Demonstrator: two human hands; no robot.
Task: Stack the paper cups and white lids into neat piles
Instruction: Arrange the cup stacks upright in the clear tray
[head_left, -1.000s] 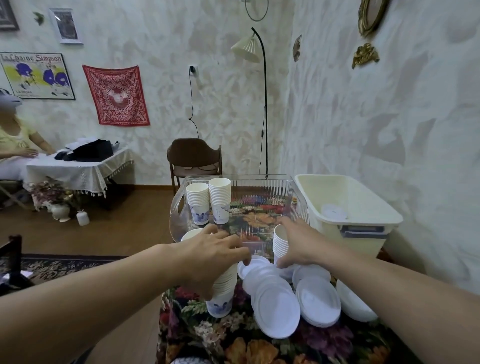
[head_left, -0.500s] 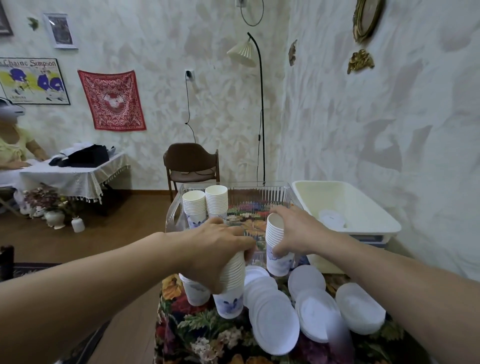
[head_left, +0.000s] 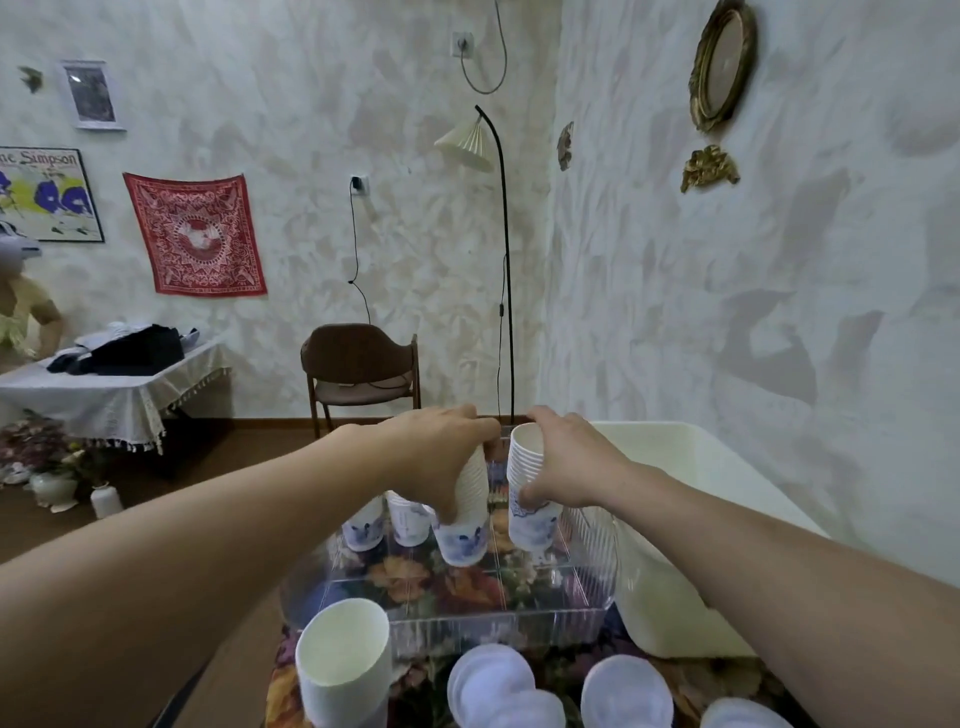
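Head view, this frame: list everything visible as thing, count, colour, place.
cup stacks in hands: two, white with blue print, held over the clear bin
cup stacks in bin: two, white and blue, far left of bin
clear bin: one, transparent, on the floral tablecloth
near cup stack: one, white, front left
white lids: several loose, front edge
cream tub: one, right of bin
chair: one, brown, by the wall
floor lamp: one, black stem, pale shade
left hand: grips one stack
right hand: grips the other
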